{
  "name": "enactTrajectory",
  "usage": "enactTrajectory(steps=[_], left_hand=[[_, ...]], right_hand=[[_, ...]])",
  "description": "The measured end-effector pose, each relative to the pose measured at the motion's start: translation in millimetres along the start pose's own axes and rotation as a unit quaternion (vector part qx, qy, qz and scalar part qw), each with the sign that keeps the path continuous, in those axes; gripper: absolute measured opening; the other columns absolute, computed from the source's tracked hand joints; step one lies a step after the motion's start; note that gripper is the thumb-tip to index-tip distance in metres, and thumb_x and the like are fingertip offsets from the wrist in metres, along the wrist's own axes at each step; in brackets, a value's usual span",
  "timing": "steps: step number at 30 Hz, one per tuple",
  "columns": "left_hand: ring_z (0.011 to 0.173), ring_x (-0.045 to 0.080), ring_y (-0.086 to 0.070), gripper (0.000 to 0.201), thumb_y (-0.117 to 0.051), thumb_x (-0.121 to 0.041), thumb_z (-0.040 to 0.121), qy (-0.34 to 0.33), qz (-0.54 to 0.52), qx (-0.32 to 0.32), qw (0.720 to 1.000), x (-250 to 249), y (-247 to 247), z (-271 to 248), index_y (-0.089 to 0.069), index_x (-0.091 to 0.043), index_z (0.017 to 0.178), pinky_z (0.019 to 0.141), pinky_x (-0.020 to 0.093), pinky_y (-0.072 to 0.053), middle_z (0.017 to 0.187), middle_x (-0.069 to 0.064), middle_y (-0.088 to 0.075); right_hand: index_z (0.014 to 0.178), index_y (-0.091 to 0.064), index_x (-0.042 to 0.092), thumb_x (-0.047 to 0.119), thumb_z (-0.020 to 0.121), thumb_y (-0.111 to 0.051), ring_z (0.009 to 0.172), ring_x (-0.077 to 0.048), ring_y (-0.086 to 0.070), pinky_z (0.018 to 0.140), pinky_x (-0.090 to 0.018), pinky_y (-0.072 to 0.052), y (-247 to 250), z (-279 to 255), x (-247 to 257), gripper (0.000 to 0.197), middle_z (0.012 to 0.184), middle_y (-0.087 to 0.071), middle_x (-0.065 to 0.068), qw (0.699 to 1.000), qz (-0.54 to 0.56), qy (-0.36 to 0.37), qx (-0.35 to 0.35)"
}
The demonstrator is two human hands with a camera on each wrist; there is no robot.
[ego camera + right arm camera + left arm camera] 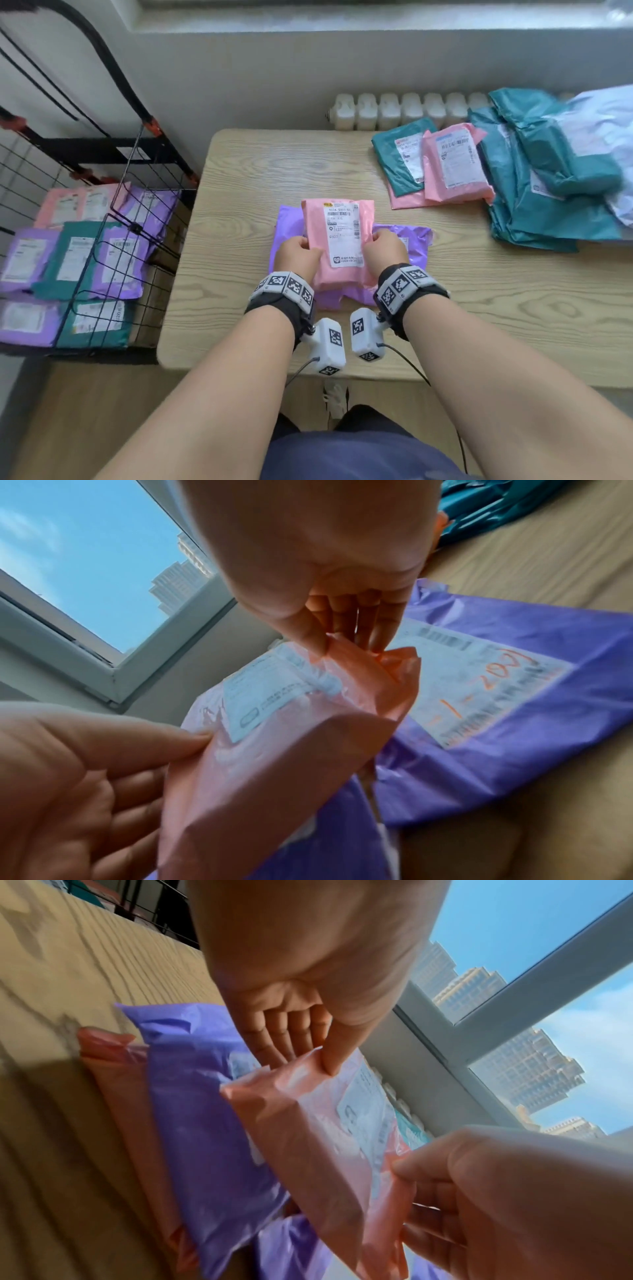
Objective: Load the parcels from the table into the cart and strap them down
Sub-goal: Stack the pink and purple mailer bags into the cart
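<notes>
**Operator:** What do my hands hold?

**Manual:** Your left hand [296, 255] and right hand [385, 251] each pinch one side edge of the pink parcel [337, 246], thumb above, fingers below. The parcel is at the table's [274, 164] near centre, over the purple parcels [419, 240]. Whether it rests on them cannot be confirmed.

**Operator:** How far along is the load?

**Manual:** Judged partway. The cart [135, 229], left of the table, already holds a layer of pink, purple and teal parcels. Outstanding: the stack under your hands and the mixed pile [534, 192] at the table's far right. No strap crosses the load, so strapping is not yet done.
</notes>
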State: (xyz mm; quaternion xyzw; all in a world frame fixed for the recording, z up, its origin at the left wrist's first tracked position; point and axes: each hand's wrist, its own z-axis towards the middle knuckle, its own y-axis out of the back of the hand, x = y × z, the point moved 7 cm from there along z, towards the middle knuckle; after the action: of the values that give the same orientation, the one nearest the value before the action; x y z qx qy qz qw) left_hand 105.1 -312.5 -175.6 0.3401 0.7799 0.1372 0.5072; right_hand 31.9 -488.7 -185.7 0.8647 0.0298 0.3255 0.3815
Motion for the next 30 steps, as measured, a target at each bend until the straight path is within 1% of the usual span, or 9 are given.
enactTrajectory(steps=[5, 9, 14, 18, 21, 23, 26, 28, 30], left_hand=[[0.092, 0.025, -0.066, 0.016, -0.063, -0.016, 0.083, 0.0, -0.049, -0.071, 0.996, 0.5, 43.3, 2.3, -0.071, -0.011, 0.095, 0.084, 0.032, -0.053, 0.098, 0.006, -0.072], [0.085, 0.022, -0.061, 0.015, -0.063, -0.017, 0.086, 0.022, -0.07, -0.136, 0.988, 27.1, 95.4, 4.1, -0.07, -0.009, 0.097, 0.075, 0.026, -0.046, 0.091, 0.002, -0.067], [0.094, 0.025, -0.063, 0.019, -0.064, -0.023, 0.087, 0.043, -0.049, -0.187, 0.98, 75.3, 168.4, 1.7, -0.071, -0.012, 0.1, 0.08, 0.028, -0.048, 0.104, 0.005, -0.07], [0.083, 0.016, -0.056, 0.019, -0.062, -0.023, 0.088, 0.062, -0.059, -0.213, 0.973, 135.6, 235.9, -4.7, -0.072, -0.016, 0.103, 0.073, 0.023, -0.04, 0.105, 0.001, -0.071], [0.083, 0.016, -0.056, 0.019, -0.059, -0.019, 0.089, 0.067, -0.06, -0.209, 0.974, 182.4, 287.6, -8.5, -0.072, -0.014, 0.103, 0.073, 0.023, -0.04, 0.106, 0.002, -0.071], [0.078, 0.02, -0.061, 0.019, -0.056, -0.015, 0.089, 0.072, -0.069, -0.212, 0.972, 213.8, 324.4, -10.3, -0.073, -0.015, 0.096, 0.067, 0.024, -0.043, 0.095, 0.004, -0.072], [0.052, 0.023, -0.061, 0.026, -0.05, -0.01, 0.088, 0.098, -0.115, -0.218, 0.964, 264.6, 375.2, -13.5, -0.064, -0.017, 0.067, 0.059, 0.031, -0.055, 0.06, 0.006, -0.066], [0.052, 0.026, -0.064, 0.033, -0.05, -0.008, 0.086, 0.106, -0.121, -0.23, 0.96, 291.7, 407.4, -13.4, -0.053, -0.018, 0.054, 0.064, 0.038, -0.06, 0.056, 0.01, -0.066], [0.063, 0.032, -0.069, 0.036, -0.051, -0.007, 0.083, 0.112, -0.124, -0.242, 0.956, 316.7, 436.1, -8.6, -0.052, -0.018, 0.049, 0.066, 0.044, -0.06, 0.06, 0.013, -0.069]], right_hand=[[0.093, -0.059, 0.012, 0.011, 0.091, -0.045, 0.083, -0.027, -0.052, 0.072, -0.029, -0.036, -1.5, -10.0, 48.5, 0.014, 0.092, -0.06, -0.009, 0.998, 0.013, 0.062, -0.008], [0.1, -0.062, 0.01, 0.012, 0.091, -0.045, 0.083, -0.025, -0.052, 0.072, -0.029, -0.038, -28.7, -31.4, 91.4, 0.02, 0.09, -0.059, -0.007, 0.994, 0.017, 0.107, 0.008], [0.086, -0.057, 0.018, 0.007, 0.079, -0.053, 0.082, -0.025, -0.056, 0.073, -0.03, -0.046, -80.6, -67.5, 144.2, 0.014, 0.087, -0.062, -0.003, 0.989, -0.004, 0.139, 0.039], [0.094, -0.06, 0.016, 0.009, 0.082, -0.05, 0.083, -0.024, -0.055, 0.076, -0.031, -0.046, -142.8, -112.1, 188.0, 0.017, 0.089, -0.06, -0.003, 0.984, -0.013, 0.167, 0.064], [0.098, -0.064, 0.01, 0.007, 0.084, -0.048, 0.085, -0.025, -0.058, 0.079, -0.034, -0.048, -193.8, -149.0, 216.2, 0.022, 0.094, -0.064, -0.006, 0.982, -0.015, 0.172, 0.076], [0.098, -0.064, 0.009, 0.005, 0.086, -0.047, 0.089, -0.026, -0.06, 0.085, -0.04, -0.051, -232.0, -174.5, 235.5, 0.022, 0.095, -0.065, -0.008, 0.98, -0.023, 0.181, 0.085], [0.101, -0.062, 0.01, 0.007, 0.088, -0.045, 0.088, -0.023, -0.055, 0.086, -0.038, -0.049, -285.2, -211.7, 263.4, 0.022, 0.094, -0.059, -0.003, 0.975, -0.048, 0.196, 0.09], [0.1, -0.063, 0.011, 0.009, 0.087, -0.046, 0.087, -0.022, -0.054, 0.081, -0.033, -0.047, -314.9, -232.4, 279.8, 0.021, 0.093, -0.06, -0.003, 0.973, -0.045, 0.203, 0.096], [0.099, -0.064, 0.011, 0.011, 0.087, -0.049, 0.086, -0.021, -0.055, 0.079, -0.03, -0.045, -342.8, -248.7, 295.0, 0.019, 0.093, -0.062, -0.003, 0.971, -0.038, 0.21, 0.108]])
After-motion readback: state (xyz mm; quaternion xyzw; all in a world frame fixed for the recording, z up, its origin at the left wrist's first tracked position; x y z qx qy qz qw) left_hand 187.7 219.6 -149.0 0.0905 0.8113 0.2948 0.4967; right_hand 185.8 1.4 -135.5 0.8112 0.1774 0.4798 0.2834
